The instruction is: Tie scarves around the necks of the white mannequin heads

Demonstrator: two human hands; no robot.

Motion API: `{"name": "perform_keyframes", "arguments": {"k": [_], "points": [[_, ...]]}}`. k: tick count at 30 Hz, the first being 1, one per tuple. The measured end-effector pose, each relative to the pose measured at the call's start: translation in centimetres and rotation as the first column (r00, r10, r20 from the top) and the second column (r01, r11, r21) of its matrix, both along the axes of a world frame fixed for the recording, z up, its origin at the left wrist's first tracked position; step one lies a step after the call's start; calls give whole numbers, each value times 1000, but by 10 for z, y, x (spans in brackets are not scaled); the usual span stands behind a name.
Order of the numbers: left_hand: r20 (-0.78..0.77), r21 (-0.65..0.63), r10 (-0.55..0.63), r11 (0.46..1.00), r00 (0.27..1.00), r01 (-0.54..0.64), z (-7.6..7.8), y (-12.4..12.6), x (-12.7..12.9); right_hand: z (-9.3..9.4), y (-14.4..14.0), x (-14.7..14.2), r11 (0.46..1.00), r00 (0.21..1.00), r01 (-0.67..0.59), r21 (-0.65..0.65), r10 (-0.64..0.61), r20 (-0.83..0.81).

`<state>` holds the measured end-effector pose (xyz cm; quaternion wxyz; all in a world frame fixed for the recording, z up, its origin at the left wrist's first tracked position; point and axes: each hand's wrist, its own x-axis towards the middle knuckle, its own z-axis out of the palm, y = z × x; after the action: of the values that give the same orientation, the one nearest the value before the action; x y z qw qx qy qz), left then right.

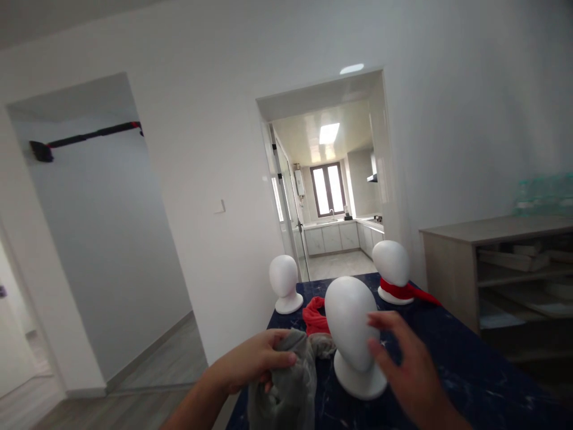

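On the dark blue marbled worktop, seen from the head camera: nearest white foam mannequin head upright on its round base, bare. Left hand just left of it, fingers curled tight round a bunched grey sheer scarf, part of the cloth hanging down over the worktop's near edge. Right hand raised beside the head's right side, fingers spread and loose, gripping nothing; fingertips at or just touching the foam, contact hard to tell through the blur. Behind the near head lay a crumpled red cloth. Farther back stood a second mannequin head, bare, at the left, and a third mannequin head at the right with a red scarf wound about its neck. Beyond stood a wooden shelf unit, and a doorway opened onto a kitchen. No readable writing or labels anywhere.
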<state>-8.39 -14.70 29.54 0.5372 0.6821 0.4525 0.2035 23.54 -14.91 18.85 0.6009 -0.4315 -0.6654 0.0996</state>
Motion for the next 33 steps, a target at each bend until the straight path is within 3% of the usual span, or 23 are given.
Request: {"name": "perform_keyframes", "arguments": {"k": [2, 3, 6, 9, 11, 14, 16, 18, 21, 24, 27, 29, 33], "points": [[-69, 25, -68, 997, 995, 70, 11, -7, 22, 1, -15, -49, 932, 935, -319, -169, 339, 107], [-105, 38, -101, 994, 989, 105, 13, -10, 31, -3, -16, -68, 883, 892, -406, -235, 438, 108], [-241, 90, -141, 982, 960, 167, 9, -19, 49, -20, -5, -93, 824, 869, -470, -318, 494, -5], [-315, 177, -26, 980, 949, 86, -5, -23, 49, -20, 1, -79, 812, 880, -465, -354, 467, -84], [-328, 227, 37, 973, 944, 41, -11, -23, 42, -8, -3, -57, 808, 885, -447, -383, 461, -60], [-359, 350, 31, 931, 933, 104, -8, -20, 31, 18, -12, -20, 839, 912, -377, -392, 410, 1], [-364, 373, 15, 918, 931, 131, 2, -16, 25, 34, -13, 7, 875, 937, -309, -373, 346, 36], [-333, 316, -2, 942, 943, 113, 14, -11, 20, 48, -10, 34, 900, 956, -251, -356, 289, 57], [-192, 254, -14, 965, 981, 63, 32, -3, 16, 62, -7, 64, 885, 955, -273, -377, 297, 5], [108, 208, -57, 978, 993, 33, 47, 4, 17, 71, -11, 74, 807, 909, -405, -429, 406, -95], [359, 139, -115, 988, 926, 69, 64, 7, 23, 77, -20, 73, 717, 859, -486, -500, 498, -122], [415, 136, -147, 986, 898, 98, 80, 6, 29, 79, -26, 70, 665, 829, -514, -542, 547, -117], [368, 201, -135, 978, 920, 62, 114, -1, 52, 84, -32, 53, 581, 748, -605, -544, 650, -137]]}}
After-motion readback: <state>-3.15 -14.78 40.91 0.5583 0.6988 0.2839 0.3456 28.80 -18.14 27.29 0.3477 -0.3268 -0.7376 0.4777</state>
